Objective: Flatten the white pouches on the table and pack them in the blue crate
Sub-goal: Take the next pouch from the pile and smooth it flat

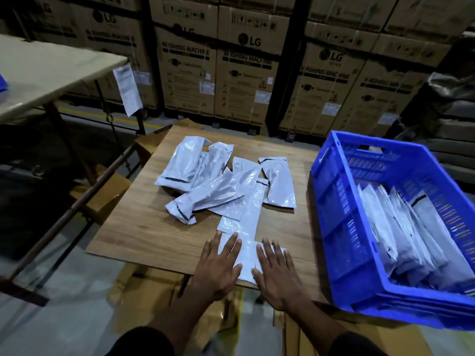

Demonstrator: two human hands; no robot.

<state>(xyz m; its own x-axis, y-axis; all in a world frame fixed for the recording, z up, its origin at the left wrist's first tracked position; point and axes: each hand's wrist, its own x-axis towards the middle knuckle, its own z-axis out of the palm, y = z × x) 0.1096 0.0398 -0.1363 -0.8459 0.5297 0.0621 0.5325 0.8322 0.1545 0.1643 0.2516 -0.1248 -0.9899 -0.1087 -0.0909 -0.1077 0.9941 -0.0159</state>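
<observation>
A white pouch (248, 255) lies flat at the near edge of the wooden table (144, 227). My left hand (218, 268) and my right hand (277, 276) press on it side by side, palms down, fingers straight and spread. Beyond my hands, several more white pouches (218, 181) lie in a loose, puffy heap in the middle of the table. The blue crate (341, 227) stands at the right, tilted toward me, with several white pouches (401, 232) stacked on edge inside it.
Stacked cardboard washing machine boxes (231, 73) form a wall behind the table. A second table (51, 70) with a hanging paper stands at the left. Cardboard boxes (144, 299) sit under the wooden table.
</observation>
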